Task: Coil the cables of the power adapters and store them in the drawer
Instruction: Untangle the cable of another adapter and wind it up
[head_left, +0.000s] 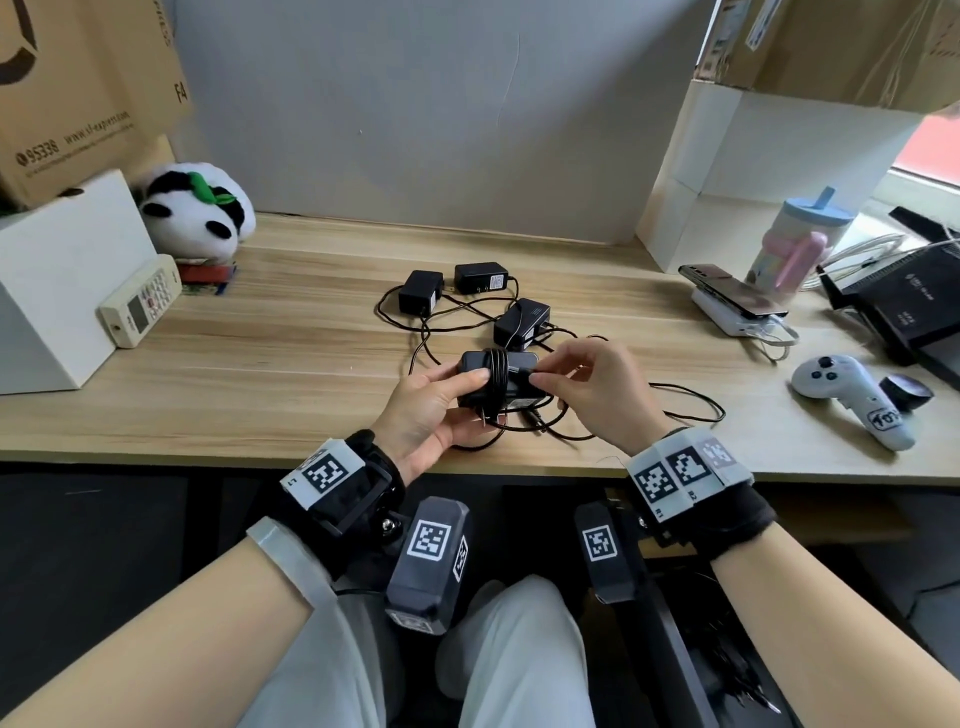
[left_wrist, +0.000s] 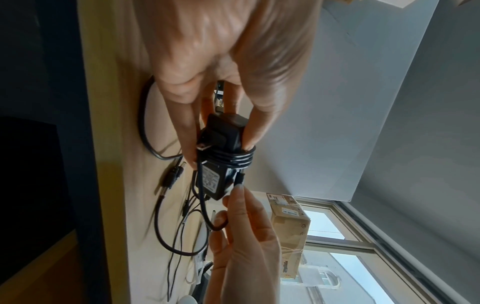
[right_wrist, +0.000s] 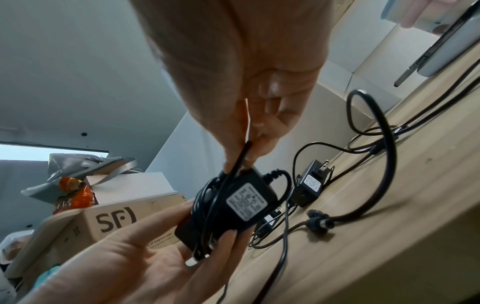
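The step in hand looks like the winding of the first adapter (head_left: 496, 375): its cable (head_left: 500, 370) already makes several turns round the black body, which is held just above the tabletop (head_left: 291, 332) near its front edge; the three other adapters (head_left: 521, 323) lie behind it, still on the tabletop with their cables loose and tangled. The left hand (head_left: 434, 415) lies palm up under the adapter, thumb pressed on top and fingers curled beneath, gripping one end of it. The right hand (head_left: 587, 387) comes in from the side of the adapter, thumb and forefinger pinching the cable close to the wound turns, the other fingers loosely bent. The next move, I judge, calls for keeping that cable taut while carrying it round the body again, the left thumb pinning the turns so none slip; a free length trails on the tabletop beside the adapter. No drawer is in view.
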